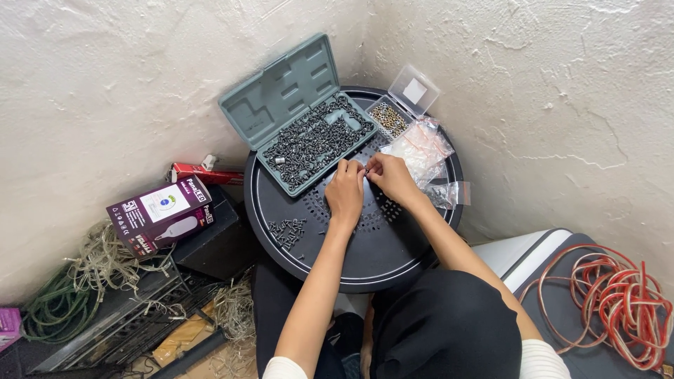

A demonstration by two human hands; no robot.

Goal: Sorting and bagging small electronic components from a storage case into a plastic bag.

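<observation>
both hands, left hand (345, 191) and right hand (390, 177), pinch what may be one tiny screw (365, 170) between them over the round black tray (393, 245). the open grey case of screws (309, 140) sits at eleven o'clock, close for easy picking.

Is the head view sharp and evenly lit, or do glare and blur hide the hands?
Head view: soft even light, no blur; left hand and right hand sharp, the part pinched between them too small to identify; mild sheen on round black tray; wide-angle bending at edges.

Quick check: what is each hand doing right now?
Left hand: fingers pinched on a small dark part, kind unclear.
Right hand: fingers pinched at the same part.
</observation>
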